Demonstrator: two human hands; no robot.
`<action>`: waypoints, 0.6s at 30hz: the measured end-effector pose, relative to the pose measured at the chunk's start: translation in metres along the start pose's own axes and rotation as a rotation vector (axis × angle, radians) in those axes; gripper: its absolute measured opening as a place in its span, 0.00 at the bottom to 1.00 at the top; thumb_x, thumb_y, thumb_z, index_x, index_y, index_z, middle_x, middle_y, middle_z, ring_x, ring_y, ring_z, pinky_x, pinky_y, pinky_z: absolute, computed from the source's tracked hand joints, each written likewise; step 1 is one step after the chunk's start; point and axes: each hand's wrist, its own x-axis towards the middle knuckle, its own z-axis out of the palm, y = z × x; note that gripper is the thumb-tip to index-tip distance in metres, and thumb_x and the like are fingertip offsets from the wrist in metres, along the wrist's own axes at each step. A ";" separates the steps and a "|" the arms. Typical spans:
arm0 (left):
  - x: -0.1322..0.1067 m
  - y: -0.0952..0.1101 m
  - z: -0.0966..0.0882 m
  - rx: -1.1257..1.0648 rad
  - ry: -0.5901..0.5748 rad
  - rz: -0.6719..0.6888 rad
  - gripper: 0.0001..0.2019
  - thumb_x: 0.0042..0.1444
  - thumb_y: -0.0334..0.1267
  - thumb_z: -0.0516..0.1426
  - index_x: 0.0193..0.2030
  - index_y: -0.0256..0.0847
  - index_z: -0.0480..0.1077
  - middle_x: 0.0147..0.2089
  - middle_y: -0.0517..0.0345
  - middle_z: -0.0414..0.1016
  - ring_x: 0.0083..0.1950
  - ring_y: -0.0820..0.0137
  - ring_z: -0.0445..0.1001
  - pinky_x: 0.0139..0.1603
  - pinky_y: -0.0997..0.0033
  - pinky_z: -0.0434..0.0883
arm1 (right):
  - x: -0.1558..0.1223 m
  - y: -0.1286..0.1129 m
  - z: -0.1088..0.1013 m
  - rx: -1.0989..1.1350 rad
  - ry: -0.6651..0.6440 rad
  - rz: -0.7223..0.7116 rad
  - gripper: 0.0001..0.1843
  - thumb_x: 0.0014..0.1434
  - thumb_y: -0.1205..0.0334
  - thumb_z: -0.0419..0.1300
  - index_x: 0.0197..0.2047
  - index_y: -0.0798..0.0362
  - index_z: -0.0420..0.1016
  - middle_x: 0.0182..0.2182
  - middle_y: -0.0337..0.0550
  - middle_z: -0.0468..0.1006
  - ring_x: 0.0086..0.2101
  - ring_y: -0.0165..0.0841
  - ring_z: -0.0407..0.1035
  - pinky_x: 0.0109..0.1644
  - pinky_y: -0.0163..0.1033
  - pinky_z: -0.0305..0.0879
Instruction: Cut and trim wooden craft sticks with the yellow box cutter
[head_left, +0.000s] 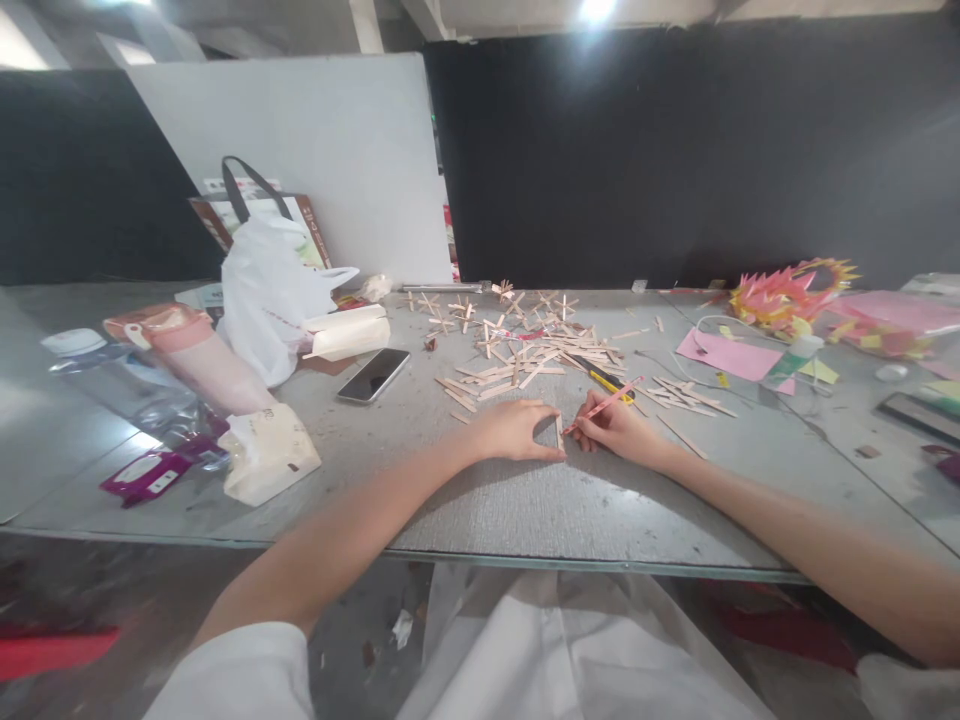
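Note:
My left hand (pixel 517 431) grips a short wooden stick (pixel 559 432) by its two ends, thumb at the near end and fingers at the far end. In my right hand (pixel 609 428) is a pink pencil (pixel 604 404), its tip close to the stick; whether the tip touches cannot be made out. Just beyond both hands lies a loose pile of flat wooden sticks (pixel 577 350), some of them joined into crossed shapes. A yellow and black utility knife (pixel 611 384) rests among them, partly hidden behind my right hand.
Left on the grey table (pixel 480 510) are a phone (pixel 373 375), a white plastic bag (pixel 259 290), a clear bottle (pixel 127 385), a pink bottle (pixel 202 360) and a purple packet (pixel 146 478). To the right are pink paper (pixel 727 358) and spiky paper crafts (pixel 780 298). Dark panels stand behind.

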 end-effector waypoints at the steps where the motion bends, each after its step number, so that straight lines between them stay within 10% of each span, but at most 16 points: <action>1: 0.000 0.000 0.000 -0.002 0.000 0.000 0.40 0.57 0.70 0.62 0.68 0.45 0.71 0.58 0.47 0.79 0.58 0.51 0.78 0.52 0.61 0.71 | 0.000 -0.001 0.000 -0.006 0.004 0.001 0.22 0.69 0.37 0.61 0.39 0.46 0.65 0.30 0.38 0.80 0.25 0.33 0.73 0.31 0.42 0.71; 18: -0.001 0.002 -0.001 0.013 0.002 0.001 0.39 0.58 0.70 0.61 0.68 0.45 0.71 0.59 0.47 0.80 0.57 0.52 0.78 0.52 0.61 0.71 | 0.000 -0.012 0.002 0.001 -0.005 0.001 0.23 0.67 0.36 0.63 0.38 0.45 0.63 0.28 0.37 0.79 0.25 0.33 0.72 0.31 0.41 0.70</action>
